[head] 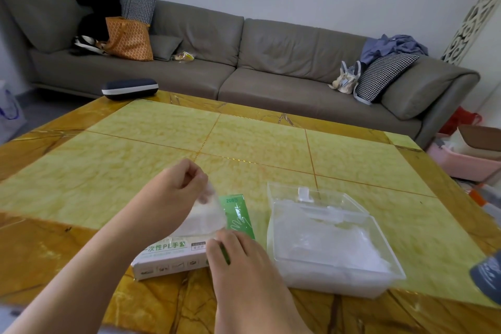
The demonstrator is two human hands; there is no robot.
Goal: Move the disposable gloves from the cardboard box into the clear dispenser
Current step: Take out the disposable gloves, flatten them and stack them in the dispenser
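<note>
A long grey sofa (pixel 244 62) runs along the wall behind the yellow marble table (pixel 244 144), strewn with an orange tote bag (pixel 128 39), houndstooth cushions (pixel 382 76) and a heap of blue clothing (pixel 393 46). The table fills the foreground and bears everything of the task.

Toward the table's near right corner stands the clear dispenser (pixel 379 228), an open-topped plastic box with a white, filmy mass of gloves already lying inside it. Just left of the dispenser, still on the table's near part, lies the cardboard box (pixel 168 257), white and green with printed lettering, its green end flap (pixel 238 211) folded open toward the dispenser.

The left hand (pixel 176 192) is raised above the box, its fingers and thumb pinched on a thin translucent disposable glove (pixel 206 219) that stretches from the hand down into the box's opening. The right hand (pixel 238 260) rests on the box's right end, fingers curled over its edge beside the flap, gripping it against the table.

At the table's far left corner sits a dark glasses case (pixel 130 88) with a white band. Beyond the table's right side, on the floor, is a pink plastic basin (pixel 461 163).
</note>
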